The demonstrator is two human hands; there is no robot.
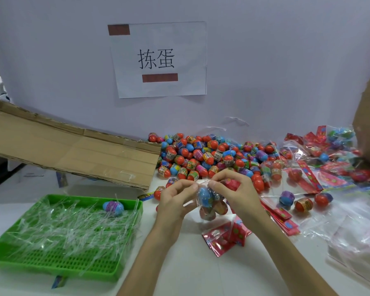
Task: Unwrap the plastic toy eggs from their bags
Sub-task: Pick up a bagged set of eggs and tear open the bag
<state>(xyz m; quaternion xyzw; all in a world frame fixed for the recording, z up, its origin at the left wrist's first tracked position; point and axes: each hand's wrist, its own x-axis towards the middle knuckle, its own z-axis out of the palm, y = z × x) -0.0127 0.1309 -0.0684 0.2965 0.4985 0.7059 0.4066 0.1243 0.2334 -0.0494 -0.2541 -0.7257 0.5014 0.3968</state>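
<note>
Pinching clear bag (209,201) of eggs at its top, left hand (175,201), right hand (233,193)

A single wide-angle view from the person's head looks forward and down, close over the left hand (175,201) and right hand (235,195) at mid-frame, the counter (186,268) spreading to both sides of the hands and a wall (276,60) rising beyond them

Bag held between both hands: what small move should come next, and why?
Probably pull the two hands apart to tear the top open. The left hand and right hand each pinch the clear bag at its top edge, and the eggs are still inside it.
</note>
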